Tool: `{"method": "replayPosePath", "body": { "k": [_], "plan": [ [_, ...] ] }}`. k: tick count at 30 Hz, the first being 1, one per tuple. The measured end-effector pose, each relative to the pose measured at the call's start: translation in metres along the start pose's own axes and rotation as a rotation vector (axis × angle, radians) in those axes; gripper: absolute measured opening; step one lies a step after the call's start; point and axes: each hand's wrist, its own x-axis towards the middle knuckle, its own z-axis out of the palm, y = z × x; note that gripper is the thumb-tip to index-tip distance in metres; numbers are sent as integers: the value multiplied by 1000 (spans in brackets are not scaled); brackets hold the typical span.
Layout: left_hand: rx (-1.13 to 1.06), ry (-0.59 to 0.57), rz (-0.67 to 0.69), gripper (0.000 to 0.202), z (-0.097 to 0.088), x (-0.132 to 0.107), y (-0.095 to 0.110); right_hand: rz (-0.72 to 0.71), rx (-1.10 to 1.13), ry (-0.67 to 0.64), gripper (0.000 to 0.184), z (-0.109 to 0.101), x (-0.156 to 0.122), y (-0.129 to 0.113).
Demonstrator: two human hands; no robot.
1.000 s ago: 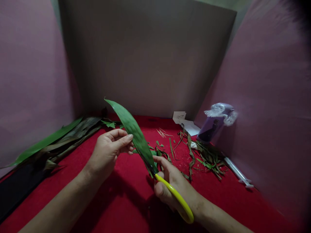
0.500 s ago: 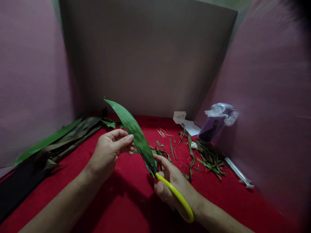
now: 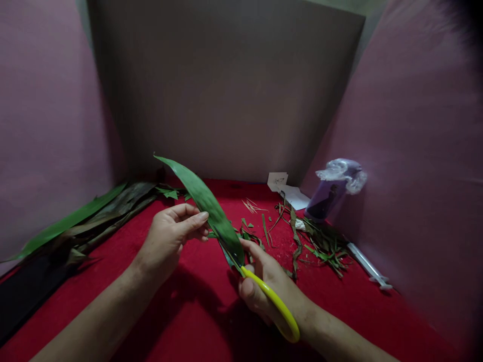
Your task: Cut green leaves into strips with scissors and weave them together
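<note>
A long, pointed green leaf (image 3: pixel 206 198) stands slanted in the middle of the head view, its tip toward the upper left. My left hand (image 3: pixel 175 231) pinches the leaf's left edge between thumb and fingers. My right hand (image 3: pixel 267 281) is closed around the yellow handle of a pair of scissors (image 3: pixel 277 305). The dark blades lie along the lower left edge of the leaf, and the leaf partly hides them. My right forefinger reaches up to the leaf's lower end.
Long green and dried leaves (image 3: pixel 109 216) lie at left beside a black object (image 3: pixel 30 286). On the red cloth (image 3: pixel 158 332) are toothpicks (image 3: pixel 252 206) and leaf scraps (image 3: pixel 328 244). At right are a syringe (image 3: pixel 368 265), a purple container (image 3: pixel 326 198) with clear plastic, and white papers (image 3: pixel 295 197).
The leaf has tilted slightly further left at its tip. Both hands keep their grips in nearly the same places, and the whole view has shifted a little.
</note>
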Motion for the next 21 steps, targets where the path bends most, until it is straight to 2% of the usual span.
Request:
{"method": "replayPosePath", "body": {
  "k": [7,14,21],
  "plan": [
    [-20,-53,-66,12,-2,2,-4,24,-25,9,84,0,0,4],
    [-67,-4,-18,12,-1,2,0,40,4,6,86,0,0,2],
    [-62,18,-31,13,-1,2,2,49,8,18,91,2,0,2]
  ]
}}
